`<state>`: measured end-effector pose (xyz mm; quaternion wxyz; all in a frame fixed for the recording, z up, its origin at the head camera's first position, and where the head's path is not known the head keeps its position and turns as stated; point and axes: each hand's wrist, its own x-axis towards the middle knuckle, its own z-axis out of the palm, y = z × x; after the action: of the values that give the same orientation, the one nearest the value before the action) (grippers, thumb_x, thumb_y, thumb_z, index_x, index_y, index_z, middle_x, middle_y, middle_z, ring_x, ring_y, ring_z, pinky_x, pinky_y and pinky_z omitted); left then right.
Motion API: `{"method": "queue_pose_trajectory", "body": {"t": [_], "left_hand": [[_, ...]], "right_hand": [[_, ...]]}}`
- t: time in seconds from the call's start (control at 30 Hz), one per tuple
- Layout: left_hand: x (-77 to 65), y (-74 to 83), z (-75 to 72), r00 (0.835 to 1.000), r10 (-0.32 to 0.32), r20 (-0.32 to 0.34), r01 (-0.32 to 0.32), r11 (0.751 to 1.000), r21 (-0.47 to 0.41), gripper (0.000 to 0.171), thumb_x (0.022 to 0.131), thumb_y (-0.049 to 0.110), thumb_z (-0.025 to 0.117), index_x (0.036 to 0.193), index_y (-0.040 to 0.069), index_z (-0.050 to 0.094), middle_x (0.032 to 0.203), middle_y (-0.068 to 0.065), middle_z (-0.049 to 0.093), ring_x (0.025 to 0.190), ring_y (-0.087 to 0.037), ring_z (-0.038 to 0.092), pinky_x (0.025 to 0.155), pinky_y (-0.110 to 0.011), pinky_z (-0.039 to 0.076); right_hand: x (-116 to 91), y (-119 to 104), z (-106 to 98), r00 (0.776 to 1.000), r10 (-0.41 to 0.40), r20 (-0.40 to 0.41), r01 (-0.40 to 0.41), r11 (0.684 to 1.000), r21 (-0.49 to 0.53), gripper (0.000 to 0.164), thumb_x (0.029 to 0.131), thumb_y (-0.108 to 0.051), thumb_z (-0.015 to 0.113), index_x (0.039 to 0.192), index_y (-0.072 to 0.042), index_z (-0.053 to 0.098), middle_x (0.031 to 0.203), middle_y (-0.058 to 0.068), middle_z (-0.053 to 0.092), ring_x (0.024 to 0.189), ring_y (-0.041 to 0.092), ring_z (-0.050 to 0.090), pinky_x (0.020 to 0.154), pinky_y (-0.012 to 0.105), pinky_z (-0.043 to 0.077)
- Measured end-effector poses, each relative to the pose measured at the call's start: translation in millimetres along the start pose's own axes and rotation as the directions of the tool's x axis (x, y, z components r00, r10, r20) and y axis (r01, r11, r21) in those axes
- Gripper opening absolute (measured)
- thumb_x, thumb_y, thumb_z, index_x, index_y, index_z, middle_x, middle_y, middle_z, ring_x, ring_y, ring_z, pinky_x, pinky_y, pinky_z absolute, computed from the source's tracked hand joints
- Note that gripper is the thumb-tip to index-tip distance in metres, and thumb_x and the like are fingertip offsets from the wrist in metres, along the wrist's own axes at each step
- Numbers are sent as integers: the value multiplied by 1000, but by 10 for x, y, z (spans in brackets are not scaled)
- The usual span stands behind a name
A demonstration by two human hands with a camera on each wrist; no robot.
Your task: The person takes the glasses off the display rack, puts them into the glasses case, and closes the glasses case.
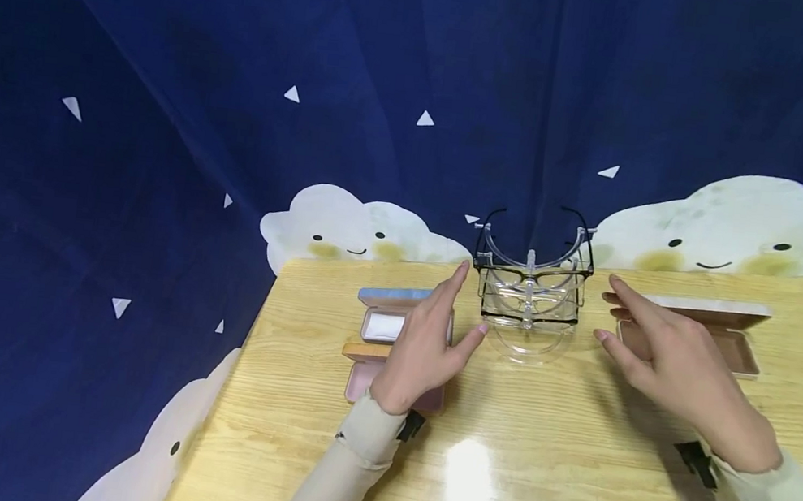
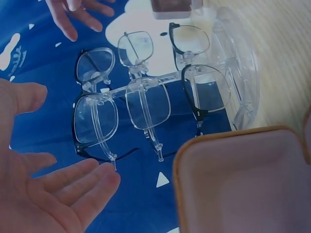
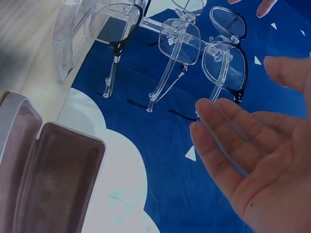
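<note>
Three pairs of eyeglasses hang one above another on a clear plastic display stand. The top pair has dark frames, the middle pair thin metal rims, and the lowest pair dark parts on its frame. My left hand hovers just left of the stand, fingers extended and thumb apart, holding nothing. On the stand's other side is my right hand, also with extended fingers and nothing in it. Both palms face inward toward the glasses, whose temples stretch toward the back.
Left of the stand lie an open blue case with a white cloth and an open orange case with pink lining, partly behind my left hand. An open white-lidded case lies at right. A blue curtain hangs behind the wooden table.
</note>
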<state>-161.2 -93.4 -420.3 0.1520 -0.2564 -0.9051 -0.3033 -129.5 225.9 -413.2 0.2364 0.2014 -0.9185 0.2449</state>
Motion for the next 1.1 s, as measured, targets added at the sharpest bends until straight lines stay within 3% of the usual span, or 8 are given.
{"method": "queue_pose_trajectory", "body": {"t": [0.07, 0.27, 0.37, 0.63, 0.8, 1.0, 1.1], "left_hand": [[18, 2, 0, 1000, -9, 4, 9, 1000, 0, 81, 102, 43, 62, 168, 21, 20, 160, -9, 51, 141, -27, 57, 116, -44, 50], [78, -9, -7, 1000, -29, 2, 29, 999, -22, 80, 102, 39, 64, 167, 21, 23, 158, -9, 53, 133, -26, 63, 110, -46, 54], [127, -17, -9, 999, -46, 2, 46, 997, -57, 77, 102, 38, 63, 167, 21, 26, 156, -9, 55, 132, -25, 64, 107, -47, 55], [280, -27, 9, 998, -52, -29, 47, 989, -140, 70, 102, 34, 64, 163, 14, 35, 151, -12, 59, 130, -27, 65, 100, -40, 60], [333, -38, 29, 997, -70, -44, 61, 982, -179, 69, 101, 33, 65, 162, 14, 38, 149, -14, 61, 128, -27, 67, 100, -42, 61], [369, -32, 47, 996, -81, -46, 72, 982, -177, 64, 102, 34, 64, 160, 16, 42, 149, -11, 62, 127, -25, 68, 99, -37, 61], [392, -30, 60, 995, -84, -53, 72, 979, -190, 61, 102, 32, 64, 158, 15, 46, 147, -11, 64, 125, -25, 69, 99, -36, 61]], "right_hand": [[28, 4, -5, 1000, -12, -21, 12, 1000, 6, 77, 88, -18, 80, 156, -8, 48, 131, 26, 70, 99, 55, 70, 82, 66, 54], [123, 0, 7, 998, -23, -61, 24, 1000, 17, 76, 87, -15, 79, 156, -9, 48, 122, 21, 76, 76, 36, 73, 78, 59, 56], [170, -2, 19, 998, -12, -61, 14, 1000, 19, 73, 89, -16, 78, 155, -9, 49, 124, 21, 75, 73, 32, 73, 76, 57, 56], [255, 7, 72, 998, 31, -51, -29, 999, 34, 67, 90, -16, 78, 152, -8, 53, 122, 19, 76, 77, 32, 77, 69, 45, 58], [284, 25, 69, 998, 46, -42, -44, 998, 44, 65, 91, -15, 77, 150, -5, 54, 120, 22, 76, 75, 34, 77, 68, 50, 60], [305, 47, 81, 997, 67, -35, -65, 997, 48, 64, 90, -14, 78, 149, -5, 56, 118, 19, 77, 75, 32, 77, 65, 25, 58], [323, 46, 93, 997, 68, -33, -66, 996, 62, 62, 92, -15, 77, 149, -4, 56, 118, 22, 77, 73, 33, 77, 63, 28, 59]]}}
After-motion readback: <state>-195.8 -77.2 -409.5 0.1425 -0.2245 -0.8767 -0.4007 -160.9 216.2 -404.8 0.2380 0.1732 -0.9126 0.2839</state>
